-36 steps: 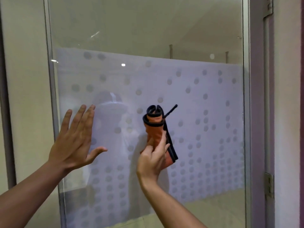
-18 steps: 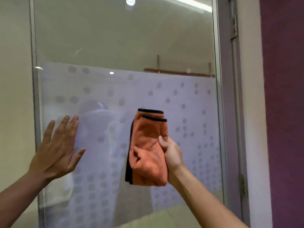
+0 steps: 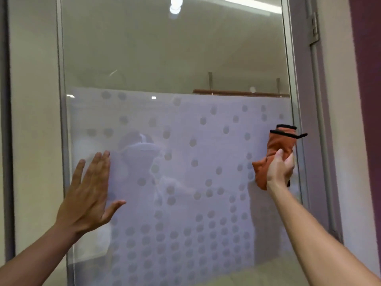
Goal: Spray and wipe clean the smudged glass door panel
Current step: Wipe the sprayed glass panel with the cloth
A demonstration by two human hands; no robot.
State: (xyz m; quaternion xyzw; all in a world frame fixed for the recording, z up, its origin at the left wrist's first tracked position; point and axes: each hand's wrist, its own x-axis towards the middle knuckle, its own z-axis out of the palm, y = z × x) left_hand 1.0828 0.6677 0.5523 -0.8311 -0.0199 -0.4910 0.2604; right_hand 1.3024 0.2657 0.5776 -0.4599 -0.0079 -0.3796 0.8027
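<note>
Glass door panel [image 3: 175, 58] upright ahead, long axis vertical, held between a metal frame post [image 3: 61, 124] at left and another frame edge [image 3: 296, 141] at right. Lower part covered by frosted film with round clear dots [image 3: 185, 203]; upper part clear, with ceiling lights mirrored in it.

Nearest, at lower left: left hand [image 3: 88, 195] spread flat, fingers pointing up, palm toward the film just right of the left post; contact with the glass not certain. Grip empty, fingers spread and apart.

At right: right hand [image 3: 280, 170] closed around a bunched orange cloth [image 3: 276, 149] with black trim. Cloth standing tall, long axis near vertical, black-edged top above the grip, a lower fold sticking out left of and below the knuckles. Cloth hard against the right edge of the panel, its top corner overlapping the frame.

Wide stretch of film between the two hands. Beyond the right frame: a hinge [image 3: 313, 27] and a purple wall [image 3: 367, 100].
</note>
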